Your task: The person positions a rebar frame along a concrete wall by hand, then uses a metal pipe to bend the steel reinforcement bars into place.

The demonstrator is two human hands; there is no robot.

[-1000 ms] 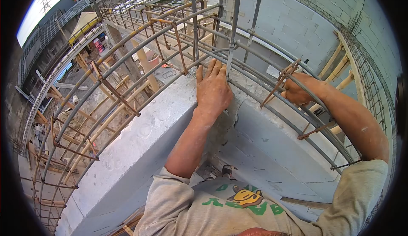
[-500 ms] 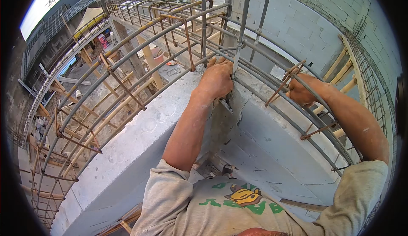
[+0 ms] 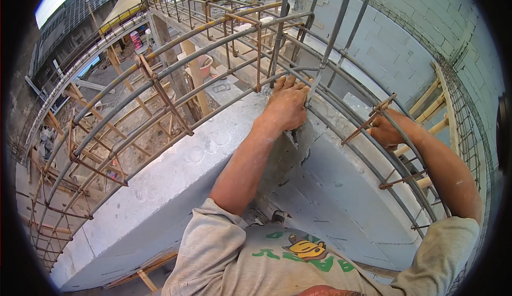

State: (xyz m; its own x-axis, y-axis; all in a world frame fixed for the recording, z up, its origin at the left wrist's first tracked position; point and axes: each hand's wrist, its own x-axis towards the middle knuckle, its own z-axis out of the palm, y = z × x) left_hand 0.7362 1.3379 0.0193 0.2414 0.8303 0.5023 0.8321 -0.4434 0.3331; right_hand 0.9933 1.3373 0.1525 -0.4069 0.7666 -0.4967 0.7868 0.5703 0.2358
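– Right at the wall corner, I've got the left hand [image 3: 288, 106] up on my screen: knuckles high, fingers bent down over the wall top [image 3: 202, 149]. Gripping anything?

– I can't make it out, the hand hides its own underside. What I do see is the upright bar [image 3: 335, 29], rising just to the right of those fingers, and the long bars [image 3: 362, 160] running away from them down the right-hand side.

– And the other one?

– Across to the right, here's the right hand [image 3: 386, 129], in among the bars, fingers curled, just beside the rusty stirrup [image 3: 358, 130]. Wrapped round steel or not? From where I sit, I can't say.

– So how would I do this bit well?

– I'd let the left palm take the load and hold its fingertips out of the crook where upright and long bars meet; that's the pinch spot, I reckon.

– And on the right?

– Small, even pressure. A bar crosses over by the wrist, and the stirrup's end pokes up just above the knuckles, so I'd want that wrist low and slow. Jerk it, and the steel could spring back on the fingers.
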